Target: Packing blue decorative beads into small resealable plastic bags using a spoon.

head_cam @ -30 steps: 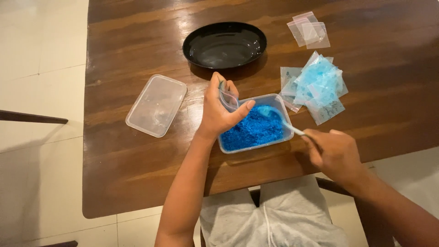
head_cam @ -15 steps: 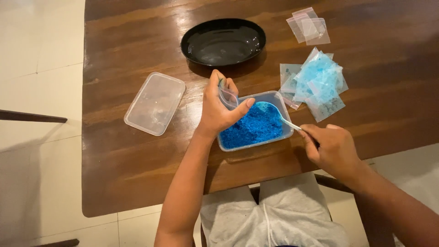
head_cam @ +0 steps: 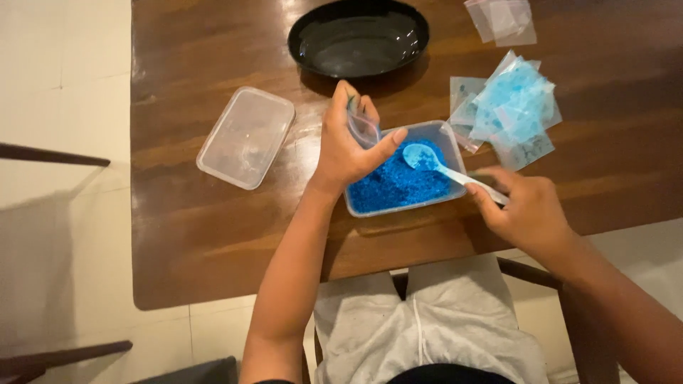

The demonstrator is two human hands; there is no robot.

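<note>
My left hand [head_cam: 346, 144] pinches a small clear zip bag [head_cam: 363, 129] open above the left end of a clear plastic container [head_cam: 445, 132] filled with blue granules [head_cam: 395, 183]. My right hand [head_cam: 523, 210] grips the handle of a white plastic spoon [head_cam: 430, 161]. The spoon's bowl is lifted over the granules, just right of the bag, with a little blue in it.
On the wooden table [head_cam: 213, 227] a clear lid [head_cam: 245, 137] lies to the left and a black oval dish [head_cam: 358, 37] stands behind. Filled blue packets [head_cam: 511, 110] are piled at the right, with empty zip bags [head_cam: 501, 19] beyond. Pale tiled floor [head_cam: 60, 85] lies left.
The spoon has come up out of the blue granules and now sits above them, nearer the bag. My right hand shifted slightly. The view moved closer over the table.
</note>
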